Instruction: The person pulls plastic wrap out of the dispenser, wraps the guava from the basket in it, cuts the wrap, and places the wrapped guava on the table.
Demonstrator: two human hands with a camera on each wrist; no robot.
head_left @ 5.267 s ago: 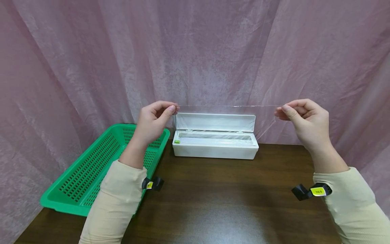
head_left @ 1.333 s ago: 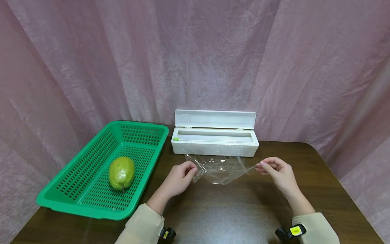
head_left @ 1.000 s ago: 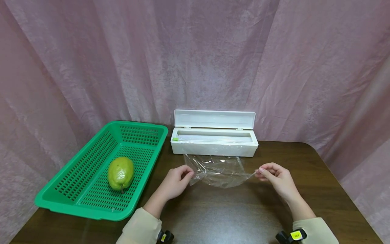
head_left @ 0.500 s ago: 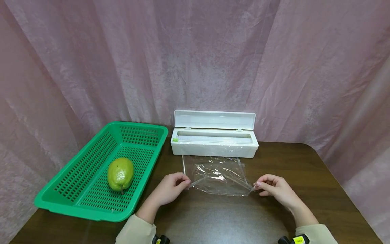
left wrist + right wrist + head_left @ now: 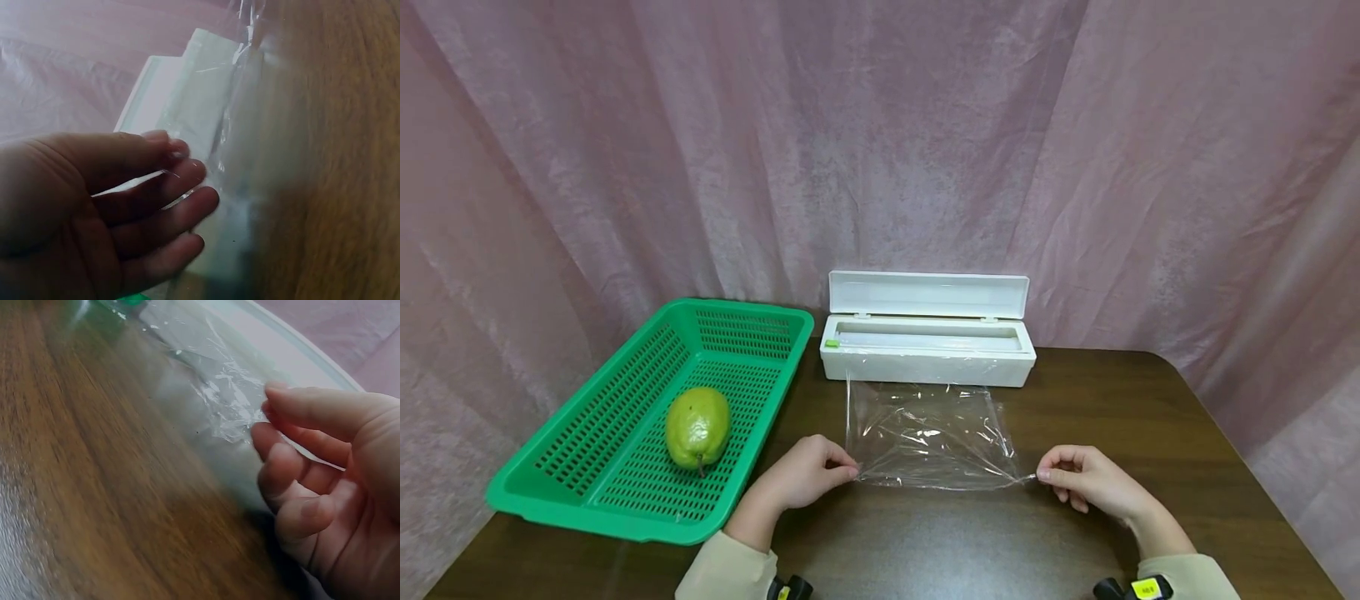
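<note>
A clear sheet of plastic wrap (image 5: 925, 442) stretches over the table from the front of a white wrap dispenser box (image 5: 928, 367), whose lid stands raised. My left hand (image 5: 797, 477) pinches the sheet's near left corner between thumb and index finger. At the near right corner my right hand (image 5: 1093, 483) pinches the film, which bunches to a point there. Both wrist views show thumb and index finger meeting on the film; in the left wrist view the left hand's other fingers (image 5: 169, 219) are loosely bent. Wrinkles and glints cross the sheet's middle.
To the left, a green perforated basket (image 5: 625, 527) holds a yellow-green fruit (image 5: 697, 427) with a short stem. A small green slider (image 5: 832, 343) sits at the dispenser's left end. Behind the dark wooden table (image 5: 940, 550) hangs a pink curtain (image 5: 880, 133).
Earlier both hands held the film high above the dispenser. They have since come down and nearer, over the tabletop, then moved apart, so the sheet is spread wider and flatter. The fruit, once hidden, shows.
</note>
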